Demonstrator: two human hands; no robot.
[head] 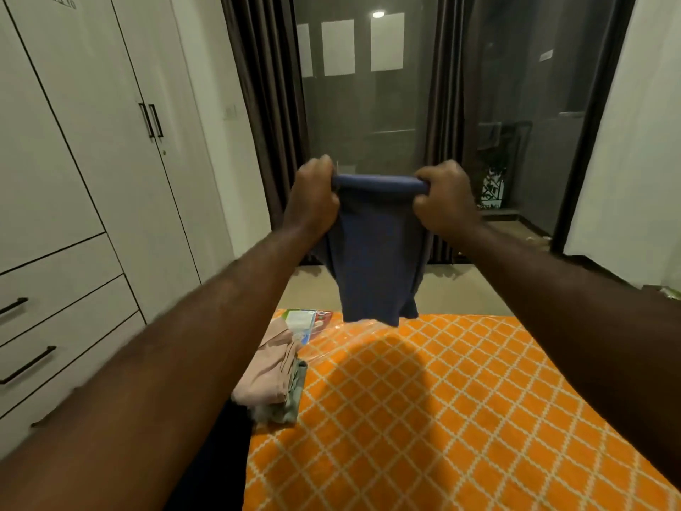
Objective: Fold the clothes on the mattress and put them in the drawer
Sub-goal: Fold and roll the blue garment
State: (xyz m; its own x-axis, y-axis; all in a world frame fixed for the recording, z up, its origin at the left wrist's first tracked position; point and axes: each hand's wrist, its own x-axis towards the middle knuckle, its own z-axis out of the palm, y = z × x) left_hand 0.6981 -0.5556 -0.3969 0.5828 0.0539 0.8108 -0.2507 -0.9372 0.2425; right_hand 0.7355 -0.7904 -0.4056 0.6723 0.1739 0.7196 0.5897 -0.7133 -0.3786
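Several closed drawers point(55, 326) stand at far left, then a folded pile point(267, 381) on the orange mattress's point(460, 400) left edge. Left grip point(313, 201) curls tight round one top corner of the blue garment point(376, 260), right grip point(447, 201) round the other, hanging it above the mattress.

FREE: mattress point(460, 418) centre & right side open to you; | BLOCKED: folded pile point(267, 381) + plastic packet point(307, 322) sit along its left edge; blue garment point(376, 260) hangs over far edge; | LEFT: drawers point(70, 307) shut; handles point(27, 365) stick out
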